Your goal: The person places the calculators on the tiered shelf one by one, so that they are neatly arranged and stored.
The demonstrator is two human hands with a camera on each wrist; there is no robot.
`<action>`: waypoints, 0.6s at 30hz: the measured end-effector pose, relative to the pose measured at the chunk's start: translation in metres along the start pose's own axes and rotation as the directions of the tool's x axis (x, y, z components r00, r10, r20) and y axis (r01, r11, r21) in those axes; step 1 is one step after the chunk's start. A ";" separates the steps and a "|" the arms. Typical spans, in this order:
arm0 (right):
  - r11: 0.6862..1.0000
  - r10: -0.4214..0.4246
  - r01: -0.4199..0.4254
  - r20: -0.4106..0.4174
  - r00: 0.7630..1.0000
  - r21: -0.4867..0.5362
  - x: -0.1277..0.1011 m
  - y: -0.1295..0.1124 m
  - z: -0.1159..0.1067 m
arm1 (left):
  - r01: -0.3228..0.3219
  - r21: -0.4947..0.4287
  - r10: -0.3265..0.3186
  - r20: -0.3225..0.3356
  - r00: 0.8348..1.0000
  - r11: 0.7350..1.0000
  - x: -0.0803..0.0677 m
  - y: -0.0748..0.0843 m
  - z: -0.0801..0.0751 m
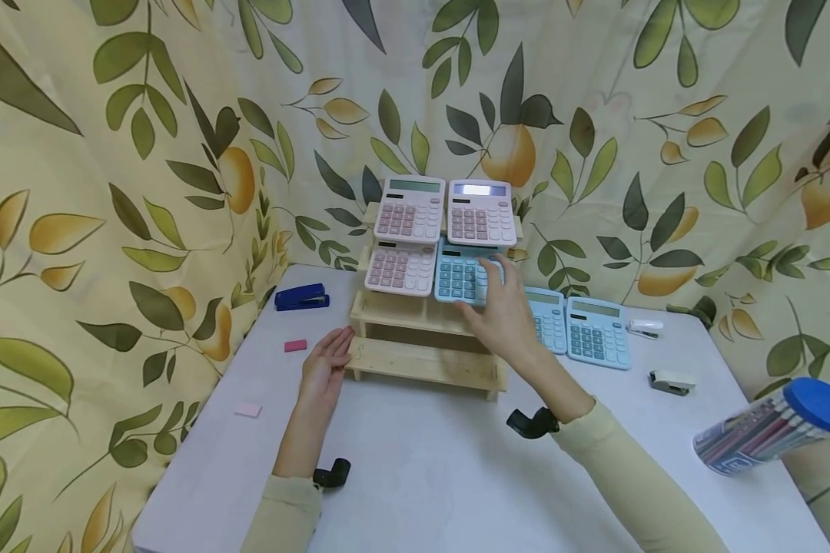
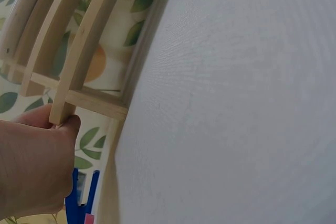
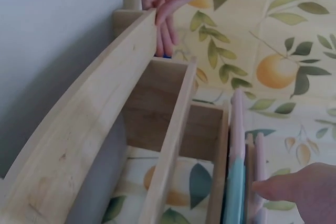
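Note:
A tiered wooden rack (image 1: 425, 361) stands on the table, with calculators leaning on its upper tiers. My left hand (image 1: 327, 365) grips the left end of its lowest board; in the left wrist view the thumb and fingers pinch the wood. A blue calculator (image 1: 458, 275) leans on the lower row, right of a pink calculator (image 1: 401, 269). Over its right side lies my right hand (image 1: 503, 319), fingers spread and loosely bent, thumb near the bottom edge. Two more pink calculators, one left (image 1: 410, 209) and one right (image 1: 481, 213), form the top row.
Two blue calculators, one nearer (image 1: 548, 319) and one farther right (image 1: 598, 332), lean beside the rack. Right are a white stapler (image 1: 645, 328), a grey-white stapler (image 1: 672, 382) and a pencil tub (image 1: 768, 426). Left lie a blue stapler (image 1: 301, 297), a dark pink eraser (image 1: 295, 346) and a pale pink eraser (image 1: 247, 410).

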State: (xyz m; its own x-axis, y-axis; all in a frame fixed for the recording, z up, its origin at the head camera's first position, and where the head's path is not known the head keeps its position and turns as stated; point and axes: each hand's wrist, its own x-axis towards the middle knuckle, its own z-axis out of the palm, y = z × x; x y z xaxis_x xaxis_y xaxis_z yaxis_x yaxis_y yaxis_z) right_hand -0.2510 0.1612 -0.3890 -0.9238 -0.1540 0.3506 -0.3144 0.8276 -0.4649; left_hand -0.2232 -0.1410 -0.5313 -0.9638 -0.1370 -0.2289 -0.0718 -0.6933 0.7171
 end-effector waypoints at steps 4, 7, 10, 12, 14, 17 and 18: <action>1.000 -0.009 0.009 -0.009 1.000 0.006 -0.007 0.003 -0.009 | 0.001 -0.002 -0.001 -0.004 1.000 1.000 0.000 0.000 0.000; 1.000 -0.020 0.020 -0.021 1.000 0.005 -0.012 0.008 -0.015 | 0.000 -0.004 0.000 -0.008 1.000 1.000 0.000 0.000 0.000; 0.999 -0.032 0.032 -0.038 0.999 0.011 -0.017 0.015 -0.019 | 0.003 -0.004 -0.003 -0.011 1.000 1.000 0.000 0.000 -0.001; 0.999 -0.039 0.040 -0.060 0.997 0.014 -0.020 0.020 -0.021 | 0.004 -0.009 -0.004 -0.010 1.000 1.000 0.000 0.000 0.000; 0.998 -0.058 0.060 -0.093 0.994 0.015 -0.022 0.027 -0.023 | 0.004 -0.013 -0.004 -0.008 1.000 1.000 0.000 -0.001 0.000; 0.996 -0.087 0.088 -0.147 0.985 0.003 -0.025 0.036 -0.024 | 0.002 -0.026 -0.002 -0.009 1.000 1.000 0.001 -0.001 0.000; 0.996 -0.093 0.094 -0.161 0.983 -0.003 -0.026 0.039 -0.024 | 0.000 -0.025 0.000 -0.006 1.000 1.000 0.001 -0.001 0.000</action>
State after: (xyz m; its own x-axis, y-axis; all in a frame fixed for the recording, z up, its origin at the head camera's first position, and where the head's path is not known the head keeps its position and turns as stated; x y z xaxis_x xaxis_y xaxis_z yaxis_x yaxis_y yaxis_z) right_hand -0.2339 0.2108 -0.3965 -0.8432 -0.1411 0.5187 -0.3989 0.8111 -0.4278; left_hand -0.2241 -0.1402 -0.5323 -0.9621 -0.1414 -0.2333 -0.0653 -0.7110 0.7001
